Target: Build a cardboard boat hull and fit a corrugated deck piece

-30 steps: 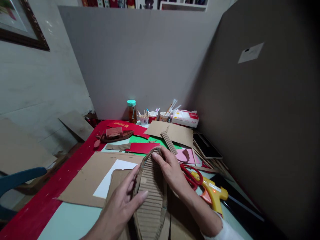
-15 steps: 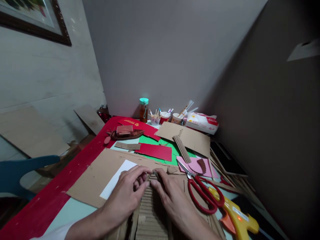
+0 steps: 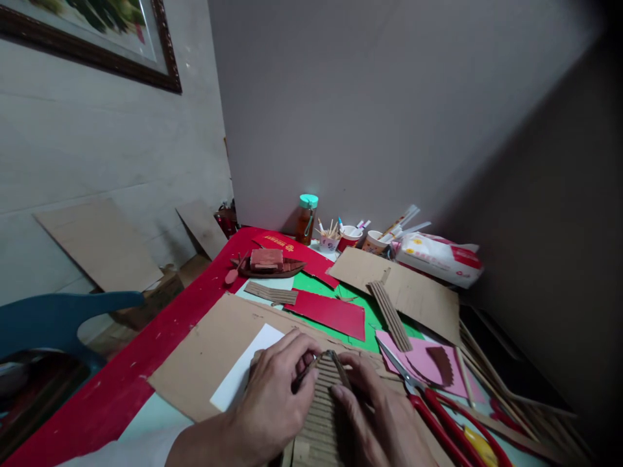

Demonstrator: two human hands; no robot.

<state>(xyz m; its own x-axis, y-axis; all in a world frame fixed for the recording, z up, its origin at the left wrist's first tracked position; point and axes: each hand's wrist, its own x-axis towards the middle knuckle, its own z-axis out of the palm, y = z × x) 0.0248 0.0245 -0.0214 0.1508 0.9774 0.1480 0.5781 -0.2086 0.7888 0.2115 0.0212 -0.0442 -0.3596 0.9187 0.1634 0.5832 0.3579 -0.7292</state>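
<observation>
A long corrugated cardboard hull (image 3: 325,402) lies in front of me, its raised side strips drawing together at the narrow far end. My left hand (image 3: 280,389) pinches the left side strip near that tip, thumb inside and fingers outside. On the other side, my right hand (image 3: 377,408) grips the right strip, its thumb along the inner face. The near end of the hull runs out of view. Under my hands lies a large flat cardboard sheet (image 3: 204,350), with a white paper piece (image 3: 248,366) on it by my left hand.
Red-handled scissors (image 3: 438,415) lie right, partly over pink paper (image 3: 462,383), beside a yellow tool (image 3: 481,446). Corrugated strips (image 3: 389,314), red card (image 3: 331,312) and a brown model boat (image 3: 267,263) lie beyond. A bottle (image 3: 306,220), cups (image 3: 374,242) and a tissue pack (image 3: 438,258) stand behind.
The view has turned left, so everything sits further right and the yellow tool is mostly out of frame. Both hands keep hold of the hull; my right fingers have spread slightly down its side.
</observation>
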